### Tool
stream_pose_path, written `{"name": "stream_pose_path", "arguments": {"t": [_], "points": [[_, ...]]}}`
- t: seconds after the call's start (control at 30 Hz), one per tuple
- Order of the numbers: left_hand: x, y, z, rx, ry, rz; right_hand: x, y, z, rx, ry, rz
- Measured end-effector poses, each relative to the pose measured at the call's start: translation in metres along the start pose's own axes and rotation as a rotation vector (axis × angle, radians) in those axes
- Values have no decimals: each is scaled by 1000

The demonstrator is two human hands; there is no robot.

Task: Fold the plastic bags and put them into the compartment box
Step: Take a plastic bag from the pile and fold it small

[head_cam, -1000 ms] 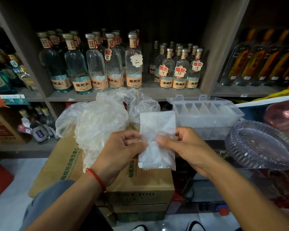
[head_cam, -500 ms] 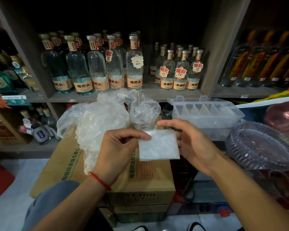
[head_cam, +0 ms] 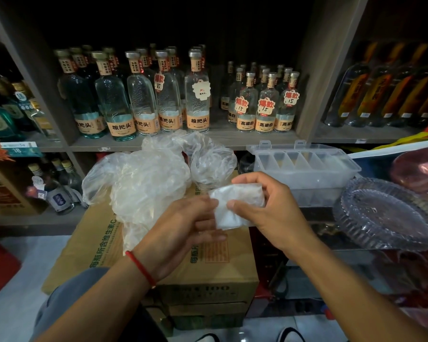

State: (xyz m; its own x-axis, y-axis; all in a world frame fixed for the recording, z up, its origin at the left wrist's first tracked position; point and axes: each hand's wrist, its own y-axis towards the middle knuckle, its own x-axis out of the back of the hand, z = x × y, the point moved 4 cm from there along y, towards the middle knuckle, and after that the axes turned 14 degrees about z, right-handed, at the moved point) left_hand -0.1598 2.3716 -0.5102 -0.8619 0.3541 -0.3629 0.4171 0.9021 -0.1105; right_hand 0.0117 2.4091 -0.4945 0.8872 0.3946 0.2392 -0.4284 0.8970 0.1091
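Note:
A small folded plastic bag (head_cam: pixel 235 206), white and translucent, is held in the air above a cardboard box (head_cam: pixel 208 272). My right hand (head_cam: pixel 269 213) grips its right side with thumb and curled fingers. My left hand (head_cam: pixel 181 230) touches the bag's left edge, its fingers loosely bent under it. Behind my left hand a heap of loose clear plastic bags (head_cam: pixel 148 178) lies on the box. The clear compartment box (head_cam: pixel 304 166) stands open to the back right, its lid tipped back and its row of narrow cells showing.
Shelves (head_cam: pixel 220 141) of glass liquor bottles (head_cam: pixel 198 95) run across the back. A cut-glass dish (head_cam: pixel 386 213) sits at the right, with a pink one (head_cam: pixel 420 169) beyond it. More cartons are stacked under the cardboard box. White floor shows at lower left.
The bag went from a long strip to a small packet, folded in half twice. My right hand now wraps around it and my left hand has dropped lower.

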Motion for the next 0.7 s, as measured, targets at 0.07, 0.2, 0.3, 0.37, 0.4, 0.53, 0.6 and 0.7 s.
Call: {"name": "stream_pose_path", "arguments": {"t": [0.07,0.2,0.3,0.37,0.4,0.53,0.6,0.7], "points": [[-3,1,2,-29,188,-47,1,0,0,9,-97,-9],[-2,1,2,-68,419,-81,-2,-2,-2,12,-193,26],[0,2,4,-54,305,-64,-3,-1,-1,23,-181,6],[-1,3,6,-56,180,-88,-5,0,-1,21,-138,-1],[-2,4,7,-69,140,-122,-6,0,-1,21,-119,1],[-3,8,3,-293,421,-399,-15,2,1,20,-42,0],[-8,5,-2,-412,632,-490,-17,0,-2,3,40,-34],[-11,4,-5,-488,747,-536,-24,-8,-4,-51,202,-140]]}}
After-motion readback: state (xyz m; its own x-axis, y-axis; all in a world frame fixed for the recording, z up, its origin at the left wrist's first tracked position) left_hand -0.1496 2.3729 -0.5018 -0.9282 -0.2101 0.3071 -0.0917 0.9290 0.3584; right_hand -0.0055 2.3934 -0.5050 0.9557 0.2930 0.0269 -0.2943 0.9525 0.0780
